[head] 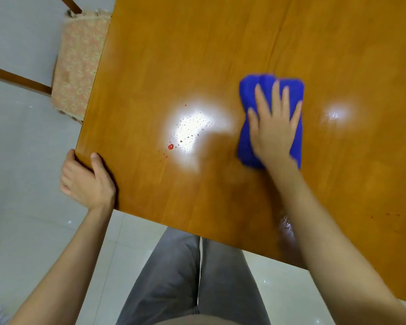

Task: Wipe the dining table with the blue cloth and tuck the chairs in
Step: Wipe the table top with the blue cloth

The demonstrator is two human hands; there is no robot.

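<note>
The wooden dining table (pixel 220 43) fills most of the view. A folded blue cloth (pixel 246 95) lies on it right of centre. My right hand (pixel 273 130) presses flat on the cloth with straight, spread fingers. My left hand (pixel 86 180) grips the table's near left corner, thumb on top and fingers curled round the edge. Red drops and small specks (pixel 171 146) dot the tabletop left of the cloth, around a bright light reflection. A chair (pixel 80 59) with a patterned cushion stands at the table's left side, its seat partly under the top.
Pale tiled floor (pixel 21 141) lies left of and below the table. My legs in grey trousers (pixel 185 277) stand against the near edge. A few more red specks (pixel 394 215) sit near the table's right edge.
</note>
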